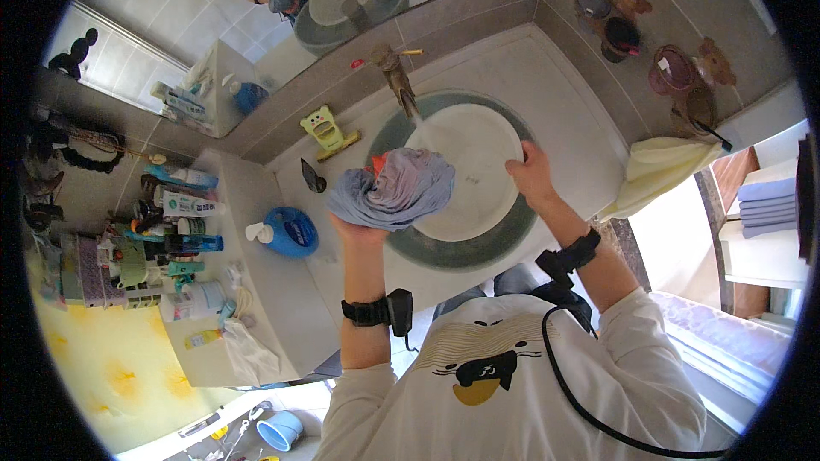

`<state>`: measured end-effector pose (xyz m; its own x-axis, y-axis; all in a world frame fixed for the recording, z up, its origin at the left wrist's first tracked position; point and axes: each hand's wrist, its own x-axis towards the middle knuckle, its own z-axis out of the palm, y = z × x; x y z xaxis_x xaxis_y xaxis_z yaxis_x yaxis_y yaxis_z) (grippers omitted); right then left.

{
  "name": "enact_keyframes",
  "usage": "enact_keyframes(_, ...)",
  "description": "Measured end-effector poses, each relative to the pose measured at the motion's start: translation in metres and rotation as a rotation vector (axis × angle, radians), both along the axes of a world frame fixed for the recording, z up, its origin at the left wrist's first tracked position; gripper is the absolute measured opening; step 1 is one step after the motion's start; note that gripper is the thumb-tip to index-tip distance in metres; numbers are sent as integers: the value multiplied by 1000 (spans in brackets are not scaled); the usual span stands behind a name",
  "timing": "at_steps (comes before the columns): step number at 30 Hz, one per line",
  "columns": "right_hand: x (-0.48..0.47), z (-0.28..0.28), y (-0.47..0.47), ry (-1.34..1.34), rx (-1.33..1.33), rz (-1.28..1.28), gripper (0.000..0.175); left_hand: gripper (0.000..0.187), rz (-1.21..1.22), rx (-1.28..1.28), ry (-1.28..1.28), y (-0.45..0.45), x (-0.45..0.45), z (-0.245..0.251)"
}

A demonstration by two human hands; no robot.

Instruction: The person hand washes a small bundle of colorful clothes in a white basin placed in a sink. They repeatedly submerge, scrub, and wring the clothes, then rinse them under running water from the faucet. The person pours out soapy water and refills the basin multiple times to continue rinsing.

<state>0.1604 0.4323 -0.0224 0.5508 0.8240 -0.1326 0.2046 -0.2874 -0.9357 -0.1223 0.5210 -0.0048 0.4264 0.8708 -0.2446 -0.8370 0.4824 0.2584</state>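
My left hand (360, 230) carries a bundle of wet-looking grey-blue cloth (400, 192), with a bit of red showing at its back. Most of the fingers on that side are hidden beneath the bundle. My right hand (533, 174) grips the right rim of a white round basin (483, 205), which is tilted over the grey-green sink bowl (464, 259). Water (424, 130) runs from the bronze-coloured faucet (398, 80) toward the basin, just behind the cloth.
Left of the sink stand a blue pump bottle (291, 232), a yellow-green bear-shaped holder (325, 131) and a small dark pointed object (312, 176). Toiletries crowd the left ledge (282, 314). A mirror (256, 45) lines the back wall. A pale yellow towel (660, 169) hangs at right.
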Motion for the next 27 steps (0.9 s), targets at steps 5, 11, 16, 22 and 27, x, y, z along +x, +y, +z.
enact_keyframes(5,-23,-38,-14,499,70,-166,28,43,24,-89,-13,-9,5,-7)
enact_keyframes(11,-33,-41,-15,493,115,-184,28,47,-88,-36,-24,-13,8,-27)
enact_keyframes(16,-35,-32,-20,620,8,-208,31,52,-125,-138,61,-16,5,-35)
enact_keyframes(22,-36,-32,-18,638,-11,-269,27,37,-113,-63,26,-20,5,-41)
enact_keyframes(27,-36,-34,-17,636,2,-257,28,35,-105,-51,-12,-22,10,-39)
